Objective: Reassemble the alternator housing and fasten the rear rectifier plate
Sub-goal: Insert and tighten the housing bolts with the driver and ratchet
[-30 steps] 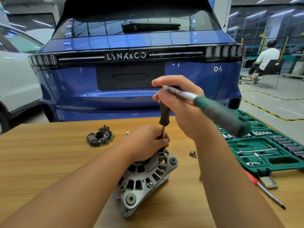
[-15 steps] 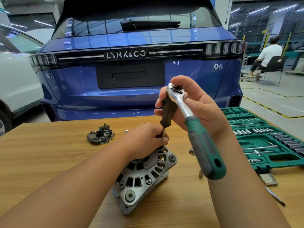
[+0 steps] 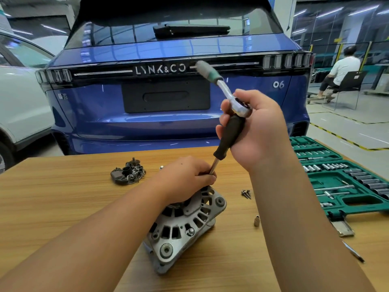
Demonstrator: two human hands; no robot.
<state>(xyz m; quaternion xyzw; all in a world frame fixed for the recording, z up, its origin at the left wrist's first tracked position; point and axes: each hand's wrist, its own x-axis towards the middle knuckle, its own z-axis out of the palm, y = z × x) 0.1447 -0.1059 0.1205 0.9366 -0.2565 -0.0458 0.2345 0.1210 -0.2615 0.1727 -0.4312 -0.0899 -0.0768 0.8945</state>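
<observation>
Right hand (image 3: 259,131) clasps the black driver handle (image 3: 230,137), capped by a ratchet (image 3: 223,89) whose blurred green handle points up-left. Left hand (image 3: 185,178) pinches the driver shaft (image 3: 214,166) at the alternator housing (image 3: 185,226), which lies tilted on the tabletop (image 3: 63,197); the tip is hidden, probably seated in a bolt. Rectifier plate (image 3: 128,173) lies apart behind; screws (image 3: 246,193), socket (image 3: 256,221) and green tool case (image 3: 345,186) to the right.

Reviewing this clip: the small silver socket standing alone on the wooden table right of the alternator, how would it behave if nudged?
The small silver metal socket stands on end on the smooth wooden table, narrow for its height, so a nudge would probably tip it. Being cylindrical, it would then likely roll. It looks rigid and, as metal, probably heavy for its size.
</observation>
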